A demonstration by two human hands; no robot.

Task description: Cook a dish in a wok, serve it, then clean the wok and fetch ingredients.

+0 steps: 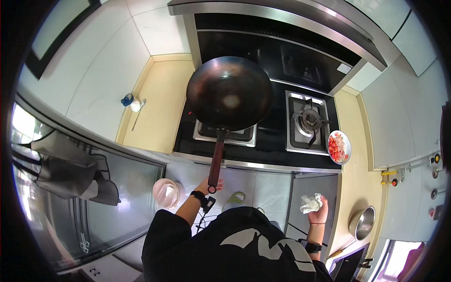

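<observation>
My left hand (204,185) is beneath the end of the wooden handle of a dark wok (230,95), its fingertips showing to the right of the handle. Whether the fingers grip it cannot be told. The wok's interior looks bare, and its round bowl covers most of the left burner. In my right hand (318,213), at the right and in front of the counter's edge, is a crumpled white paper tissue (311,203). A white plate (347,149) of chopped red and pale pink food stands right of the uncovered gas burner (310,120).
A steel bowl (363,224) is on the right counter. On the left counter (158,95) are a blue-lidded container (132,102) and a spoon (138,115). A lined pink bin (166,193) stands on the floor by my left arm. The range hood (275,21) overhangs the stove.
</observation>
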